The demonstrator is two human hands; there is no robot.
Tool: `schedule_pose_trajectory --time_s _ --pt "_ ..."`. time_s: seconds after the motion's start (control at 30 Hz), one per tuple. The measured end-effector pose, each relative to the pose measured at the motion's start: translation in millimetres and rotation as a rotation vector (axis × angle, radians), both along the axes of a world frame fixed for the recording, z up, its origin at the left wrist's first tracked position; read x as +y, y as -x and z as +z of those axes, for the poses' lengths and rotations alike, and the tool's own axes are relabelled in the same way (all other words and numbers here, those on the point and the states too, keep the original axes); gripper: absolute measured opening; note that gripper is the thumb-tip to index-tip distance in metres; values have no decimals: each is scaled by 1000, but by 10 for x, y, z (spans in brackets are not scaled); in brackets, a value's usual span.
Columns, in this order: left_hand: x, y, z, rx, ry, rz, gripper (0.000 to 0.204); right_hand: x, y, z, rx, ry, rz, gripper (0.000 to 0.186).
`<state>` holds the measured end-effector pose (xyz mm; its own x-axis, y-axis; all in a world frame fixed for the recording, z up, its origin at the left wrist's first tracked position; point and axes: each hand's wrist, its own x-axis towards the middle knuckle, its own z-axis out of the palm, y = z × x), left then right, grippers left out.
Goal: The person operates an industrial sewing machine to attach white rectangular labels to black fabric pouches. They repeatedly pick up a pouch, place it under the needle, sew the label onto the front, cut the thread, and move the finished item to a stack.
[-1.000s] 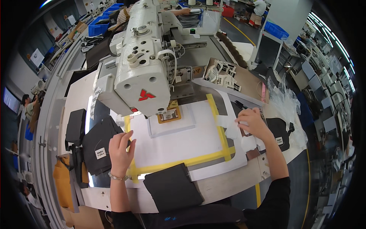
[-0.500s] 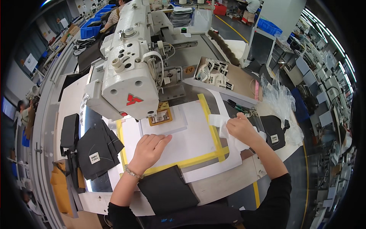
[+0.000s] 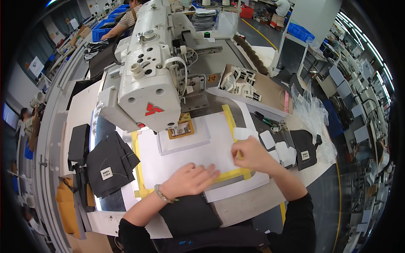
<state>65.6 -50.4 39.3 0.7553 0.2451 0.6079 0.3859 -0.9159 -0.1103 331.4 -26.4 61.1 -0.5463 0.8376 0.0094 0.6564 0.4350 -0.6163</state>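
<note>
My left hand is low over the white sheet framed by yellow tape, fingers loosely bent and apart. My right hand is pinched over the sheet's right side; whatever it holds is hidden. Beside it sit small white rounded pieces. Above the sheet is the white sewing machine, with a yellow-edged clamp on a clear plate. A folded black fabric piece lies below my hands at the front edge.
Black labelled pieces lie left, a black pouch right. A cardboard tray of labels, pens and crumpled plastic are at the right. A co-worker works behind the machine; blue crates stand back left.
My left hand has moved rightward across the sheet, toward my right hand. My right hand has come down and left from the white pieces, its fingers pinched.
</note>
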Motion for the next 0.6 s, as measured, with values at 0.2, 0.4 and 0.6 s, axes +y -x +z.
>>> schedule_pose_trajectory --time_s 0.2,0.4,0.6 --pt "17 -69 -46 85 -73 6 25 93 540 -168 -49 131 171 13" --pt "86 192 -93 5 150 137 15 267 714 -180 122 243 124 17" --pt "291 375 -134 -455 603 314 9 377 824 -12 365 547 -81 21"
